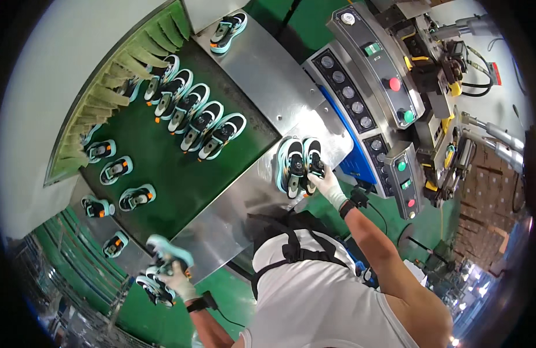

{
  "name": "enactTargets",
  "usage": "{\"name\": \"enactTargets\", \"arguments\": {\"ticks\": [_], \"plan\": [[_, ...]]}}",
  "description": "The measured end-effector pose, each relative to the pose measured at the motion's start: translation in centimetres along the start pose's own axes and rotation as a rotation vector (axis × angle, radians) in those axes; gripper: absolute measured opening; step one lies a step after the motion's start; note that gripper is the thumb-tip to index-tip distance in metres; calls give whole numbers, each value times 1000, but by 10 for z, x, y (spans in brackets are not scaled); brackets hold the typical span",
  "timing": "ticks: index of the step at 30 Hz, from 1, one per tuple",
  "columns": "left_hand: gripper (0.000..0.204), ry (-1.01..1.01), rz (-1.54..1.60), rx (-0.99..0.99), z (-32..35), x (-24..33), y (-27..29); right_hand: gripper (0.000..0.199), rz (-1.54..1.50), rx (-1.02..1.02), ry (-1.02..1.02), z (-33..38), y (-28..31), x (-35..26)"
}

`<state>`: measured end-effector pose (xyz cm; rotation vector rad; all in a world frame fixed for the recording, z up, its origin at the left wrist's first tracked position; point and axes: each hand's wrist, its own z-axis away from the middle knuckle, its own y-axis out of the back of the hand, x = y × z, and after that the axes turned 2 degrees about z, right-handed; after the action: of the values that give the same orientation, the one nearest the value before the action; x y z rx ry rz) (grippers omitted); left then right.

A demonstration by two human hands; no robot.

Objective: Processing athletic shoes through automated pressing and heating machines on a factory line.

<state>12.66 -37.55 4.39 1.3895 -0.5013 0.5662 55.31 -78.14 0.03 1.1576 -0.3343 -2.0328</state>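
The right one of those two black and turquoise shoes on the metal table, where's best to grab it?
Probably take the black shoe with turquoise edging by its near end, coming from the right and above. It seems to stand on its sole, and its black-and-turquoise neighbour sits close on the left, leaving the right side freer. The white-gloved right grip is at that end.

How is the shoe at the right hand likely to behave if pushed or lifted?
The shoe at the right hand may slide easily when pushed, since the metal surface looks smooth and shiny. Pushed left, it would probably bump the neighbouring shoe close beside it. Lifted, its dark, fabric-looking upper might give a little when squeezed.
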Motion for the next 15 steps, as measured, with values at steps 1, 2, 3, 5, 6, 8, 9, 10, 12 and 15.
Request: {"name": "enactTargets", "arguments": {"ticks": [1, 2, 3, 5, 6, 8, 9, 10, 12, 15], "plan": [[60, 390, 120, -248, 46, 130, -16, 83, -86, 33, -39, 2, 5, 7], [59, 482, 118, -437, 56, 123, -22, 83, -193, 30, -58, 2, 2, 2], [58, 162, 274, -459, 69, 86, -41, 79, -156, 17, -47, 1, -2, 1], [65, 25, 514, -670, 108, 140, -95, 75, -215, -5, 21, 0, -1, 13], [68, -316, 237, -696, 118, 155, -121, 70, -277, 10, 52, 1, -3, 17], [66, -190, 658, -866, 152, 180, -176, 59, -349, -1, 122, 11, -6, 8], [59, -469, 352, -851, 160, 201, -194, 56, -190, 20, 67, 8, -4, 8], [56, -417, 338, -904, 177, 194, -227, 55, -195, 47, 173, 2, -8, 21], [65, -874, -151, -725, 210, 202, -262, 54, -64, 133, 185, -5, -11, 35], [70, -667, 71, -913, 201, 201, -253, 49, -143, 83, 132, -2, -14, 27]]}}
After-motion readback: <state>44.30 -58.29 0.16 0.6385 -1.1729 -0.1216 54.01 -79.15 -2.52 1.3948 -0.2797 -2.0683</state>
